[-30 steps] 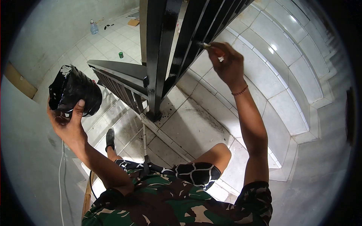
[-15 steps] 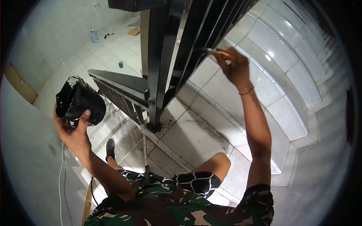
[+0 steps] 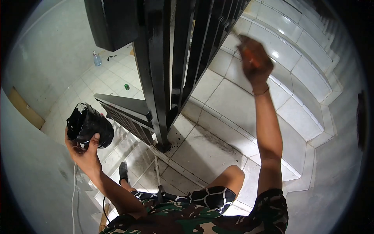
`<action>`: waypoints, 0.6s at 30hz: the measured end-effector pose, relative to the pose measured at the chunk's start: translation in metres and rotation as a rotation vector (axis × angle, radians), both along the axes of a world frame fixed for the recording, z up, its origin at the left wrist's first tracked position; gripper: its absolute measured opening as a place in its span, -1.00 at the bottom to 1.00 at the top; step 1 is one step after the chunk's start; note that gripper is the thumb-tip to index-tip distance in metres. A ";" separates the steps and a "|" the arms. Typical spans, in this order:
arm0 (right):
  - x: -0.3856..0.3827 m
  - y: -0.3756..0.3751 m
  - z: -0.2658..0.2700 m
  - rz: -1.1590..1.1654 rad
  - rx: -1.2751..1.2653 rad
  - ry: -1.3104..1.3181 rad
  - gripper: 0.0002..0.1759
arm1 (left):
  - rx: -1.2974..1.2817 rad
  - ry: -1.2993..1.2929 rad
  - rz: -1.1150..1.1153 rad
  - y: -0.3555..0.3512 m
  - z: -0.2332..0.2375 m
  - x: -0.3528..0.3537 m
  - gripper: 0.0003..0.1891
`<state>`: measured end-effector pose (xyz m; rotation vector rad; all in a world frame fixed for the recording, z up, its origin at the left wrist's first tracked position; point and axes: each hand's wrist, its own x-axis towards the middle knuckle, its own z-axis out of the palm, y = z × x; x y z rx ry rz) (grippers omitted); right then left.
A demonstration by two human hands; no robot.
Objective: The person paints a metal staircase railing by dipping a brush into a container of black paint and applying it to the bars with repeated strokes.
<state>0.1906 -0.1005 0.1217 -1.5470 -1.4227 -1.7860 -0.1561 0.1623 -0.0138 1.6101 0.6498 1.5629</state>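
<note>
My left hand point(image 3: 86, 158) is closed around a black paint-coated container point(image 3: 93, 126), thumb on its near side. The container is tilted, with its open mouth facing up and left. Over the tiled steps on the right, my right hand point(image 3: 258, 70) grips a paintbrush point(image 3: 252, 58) by its orange handle; motion smears the hand and the bristles cannot be made out. Between my hands stands a glossy black metal railing point(image 3: 157, 78) with upright bars. My right hand is to the right of these bars, apart from them. A lower railing section point(image 3: 124, 109) slopes away beside the container.
White tiled steps point(image 3: 269, 93) curve up on the right. Dark spots mark the tiles at the post's foot. A clear bottle point(image 3: 97, 59) and a green can point(image 3: 127, 86) stand on the far floor. A white cable point(image 3: 73, 199) hangs along the left wall.
My right hand has moved right and slightly up, away from the bars, with the paintbrush. The view has shifted; the container and left hand appear lower and slightly further right.
</note>
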 end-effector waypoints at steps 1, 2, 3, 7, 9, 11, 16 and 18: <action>0.002 -0.002 -0.022 -0.041 -0.067 0.070 -0.74 | -0.002 0.009 0.003 -0.004 0.003 0.000 -0.17; 0.021 -0.008 -0.055 -0.056 -0.147 0.067 -0.73 | 0.012 0.012 0.003 -0.004 0.004 -0.001 -0.17; 0.018 -0.013 -0.078 0.003 -0.209 0.127 -0.70 | 0.007 0.004 -0.002 -0.004 0.005 -0.002 -0.17; 0.011 -0.034 -0.132 0.281 -0.453 0.611 -0.72 | 0.042 0.053 0.039 -0.002 0.010 -0.007 -0.17; 0.014 -0.040 -0.123 0.248 -0.566 0.718 -0.71 | 0.036 0.070 0.059 -0.003 0.011 -0.005 -0.17; 0.035 -0.033 -0.107 0.402 -0.584 0.693 -0.71 | 0.058 0.062 0.070 -0.001 0.011 -0.004 -0.17; 0.058 -0.013 -0.024 0.491 -0.577 0.664 -0.73 | 0.069 0.055 0.092 -0.002 0.012 -0.010 -0.16; 0.065 -0.015 0.007 0.532 -0.534 0.652 -0.75 | 0.084 0.054 0.110 0.002 0.011 -0.010 -0.16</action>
